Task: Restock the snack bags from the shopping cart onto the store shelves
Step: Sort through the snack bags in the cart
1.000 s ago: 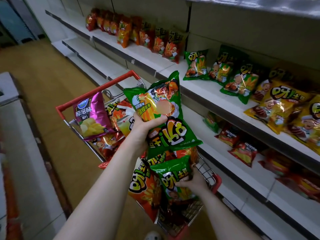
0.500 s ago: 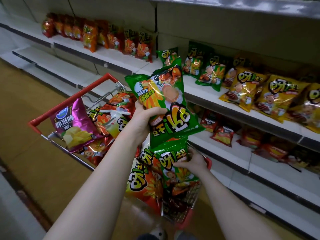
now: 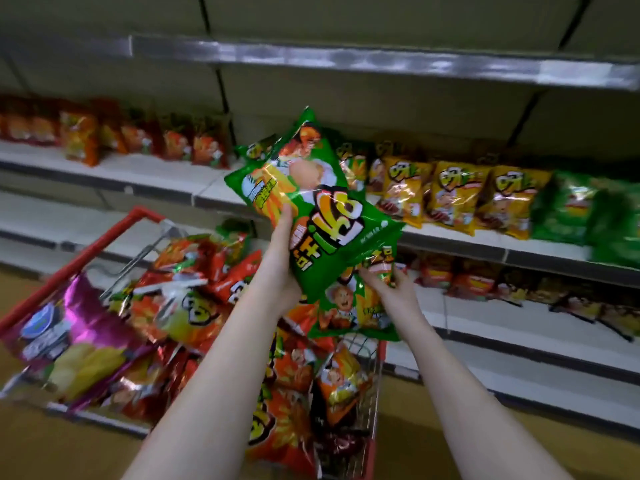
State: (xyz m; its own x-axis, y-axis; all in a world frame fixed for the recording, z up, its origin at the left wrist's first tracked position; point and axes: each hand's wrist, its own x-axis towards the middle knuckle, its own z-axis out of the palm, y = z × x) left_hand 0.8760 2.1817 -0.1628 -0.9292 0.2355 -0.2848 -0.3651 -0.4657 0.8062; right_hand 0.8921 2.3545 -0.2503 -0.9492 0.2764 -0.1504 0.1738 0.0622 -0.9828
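Note:
My left hand (image 3: 282,258) grips a large green snack bag (image 3: 311,199) and holds it up in front of the middle shelf (image 3: 166,171). Just below and to the right, my right hand (image 3: 388,289) holds a smaller green snack bag (image 3: 349,313) by its top edge, lifted above the cart. The red-framed shopping cart (image 3: 104,237) sits under both arms, filled with orange, red and green snack bags and a purple chip bag (image 3: 72,334).
The middle shelf carries orange bags (image 3: 79,136) at left, yellow bags (image 3: 450,192) in the centre and green bags (image 3: 581,213) at right. A lower shelf (image 3: 502,320) holds red and dark bags. The top shelf edge (image 3: 346,60) runs overhead. The floor is tan.
Both bags have risen; the smaller green bag has come up out of the cart in my right hand. The view has swung right, toward the shelves.

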